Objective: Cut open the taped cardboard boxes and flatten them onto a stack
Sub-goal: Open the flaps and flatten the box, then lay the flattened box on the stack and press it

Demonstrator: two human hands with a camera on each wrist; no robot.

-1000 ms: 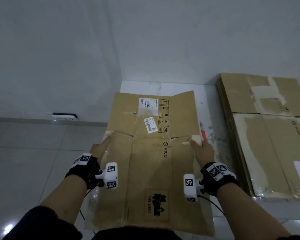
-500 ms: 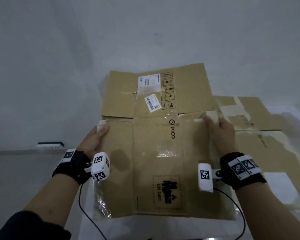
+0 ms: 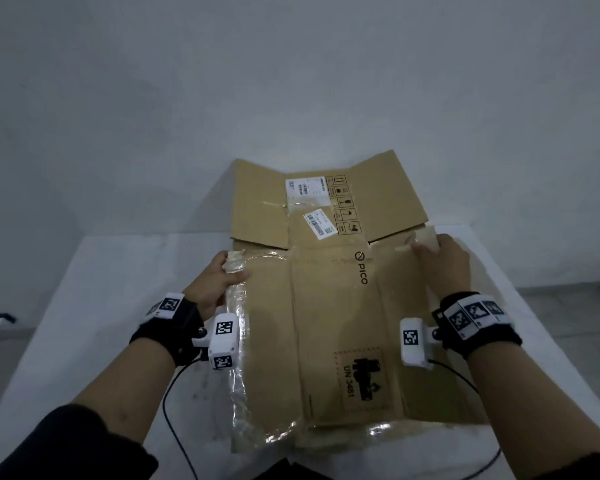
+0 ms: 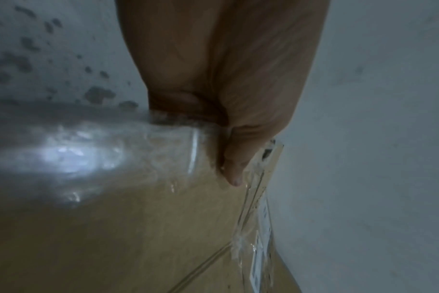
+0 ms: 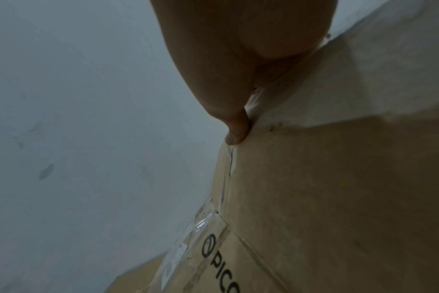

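Note:
A flattened brown cardboard box (image 3: 326, 323), printed PICO and carrying white labels, is held between both hands above a white surface. Its far flaps tilt upward. My left hand (image 3: 234, 271) grips its left edge, thumb on top, where crumpled clear tape (image 3: 238, 375) runs along the side. My right hand (image 3: 426, 244) pinches its right edge near the flap fold. In the left wrist view the left hand (image 4: 228, 162) presses its thumb on the taped cardboard (image 4: 138, 237). The right wrist view has the right hand (image 5: 234, 136) with its thumb on the cardboard (image 5: 338, 198) at a fold.
A white platform (image 3: 84, 341) spreads under and beside the box, with a plain wall behind it. Grey floor (image 3: 568, 306) shows at the right. A black cable (image 3: 174, 427) hangs from the left wrist.
Both hands have lifted the flattened box off the surface and carried it rightward. The stack of flat cardboard seen at the right earlier is out of sight now.

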